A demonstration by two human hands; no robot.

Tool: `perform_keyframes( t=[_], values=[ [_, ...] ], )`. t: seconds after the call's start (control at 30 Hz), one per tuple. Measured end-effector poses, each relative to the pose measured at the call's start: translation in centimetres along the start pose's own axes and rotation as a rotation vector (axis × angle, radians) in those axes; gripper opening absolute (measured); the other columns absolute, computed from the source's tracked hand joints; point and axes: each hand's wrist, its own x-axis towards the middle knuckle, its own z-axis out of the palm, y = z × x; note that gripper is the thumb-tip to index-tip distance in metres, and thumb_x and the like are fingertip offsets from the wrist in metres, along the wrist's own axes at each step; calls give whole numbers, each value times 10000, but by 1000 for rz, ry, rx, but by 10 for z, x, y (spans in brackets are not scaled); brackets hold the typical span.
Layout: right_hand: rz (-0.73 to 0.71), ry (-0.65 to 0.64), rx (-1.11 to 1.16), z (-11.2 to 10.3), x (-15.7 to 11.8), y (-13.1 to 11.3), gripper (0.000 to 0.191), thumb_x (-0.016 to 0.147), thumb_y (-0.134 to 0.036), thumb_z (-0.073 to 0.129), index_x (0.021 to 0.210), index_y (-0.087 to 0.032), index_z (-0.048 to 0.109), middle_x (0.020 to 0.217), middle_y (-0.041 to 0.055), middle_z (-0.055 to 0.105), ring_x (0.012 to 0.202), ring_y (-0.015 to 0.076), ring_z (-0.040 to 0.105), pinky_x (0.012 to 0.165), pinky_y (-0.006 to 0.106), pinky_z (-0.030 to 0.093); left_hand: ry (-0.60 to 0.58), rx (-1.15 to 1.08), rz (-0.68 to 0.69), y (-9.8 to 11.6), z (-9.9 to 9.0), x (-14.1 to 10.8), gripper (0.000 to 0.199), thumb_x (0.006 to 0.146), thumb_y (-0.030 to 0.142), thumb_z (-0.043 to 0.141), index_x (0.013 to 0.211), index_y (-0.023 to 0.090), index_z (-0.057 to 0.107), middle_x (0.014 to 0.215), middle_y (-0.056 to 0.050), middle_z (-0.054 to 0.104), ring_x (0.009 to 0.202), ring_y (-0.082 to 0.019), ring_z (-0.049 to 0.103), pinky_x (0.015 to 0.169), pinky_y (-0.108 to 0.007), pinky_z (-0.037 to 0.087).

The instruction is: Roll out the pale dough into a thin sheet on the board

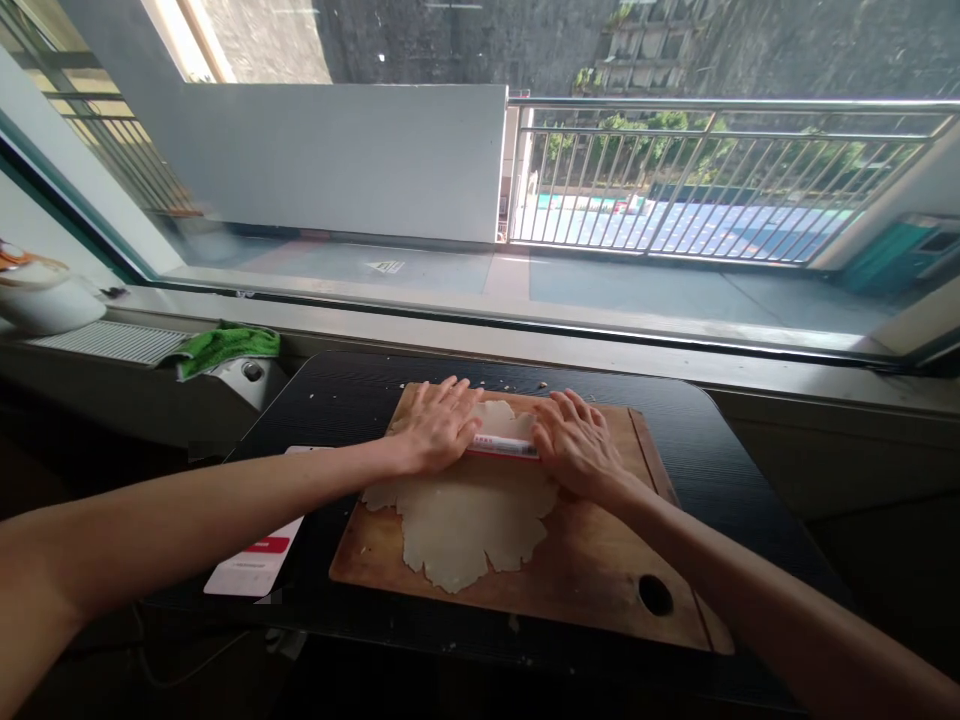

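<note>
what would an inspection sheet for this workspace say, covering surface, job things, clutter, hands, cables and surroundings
Surface: dark table bearing a wooden board with a round hole.
Job's things: thin dough sheet on the board, edges ragged and split; printed white tube lies across it, ends hidden.
Clutter: white-and-red flat item left of the board; crumbs along the table's far side.
Hands: left hand and right hand palms down, over the tube's two ends.
Cables: thin cable low at left.
Surroundings: window ahead, metal railing outside; green cloth at left.
</note>
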Motion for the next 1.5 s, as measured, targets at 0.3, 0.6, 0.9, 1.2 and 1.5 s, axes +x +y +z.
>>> perform_keyframes(
  t=[0.3, 0.6, 0.9, 1.2, 1.5],
  values=[
    [218, 201, 46, -4, 60, 12, 471, 948, -332, 433, 1348, -125, 574, 1494, 190, 444, 1390, 328, 355, 1110, 471, 319, 225, -12, -210, -10, -11, 59, 579, 988, 402, 404, 1509, 151, 406, 1586, -162, 387, 1498, -329, 255, 1207, -573, 172],
    [257, 236, 198, 1, -18, 0, 316, 932, -278, 398, 1104, -188, 647, 1022, 104, 690, 944, 239, 617, 801, 324, 430, 356, -103, 55, -3, 6, -23, 333, 972, 313, 446, 756, 198, 672, 864, -84, 707, 938, -252, 612, 1116, -506, 309],
    [302, 171, 83, -10, -21, 1, 416, 1001, -345, 293, 1135, -181, 651, 929, 107, 752, 822, 239, 685, 695, 314, 396, 358, -22, 91, -7, -12, -35, 516, 1035, 370, 324, 797, 171, 736, 810, -134, 731, 888, -279, 623, 946, -493, 384],
    [164, 13, 35, -11, 16, -76, 331, 976, -264, 392, 1143, -201, 671, 1029, 108, 770, 971, 234, 695, 824, 312, 427, 314, 70, -20, -69, -20, -56, 435, 987, 323, 373, 764, 182, 719, 877, -147, 725, 956, -287, 617, 958, -485, 418],
    [5, 142, 80, 15, 21, -75, 422, 958, -288, 405, 1332, -224, 589, 1309, 100, 645, 1217, 271, 534, 1028, 398, 377, 204, -43, -180, -26, 3, -17, 526, 1005, 479, 356, 1422, 216, 538, 1520, -127, 501, 1440, -334, 378, 1166, -607, 248]
  ],
)
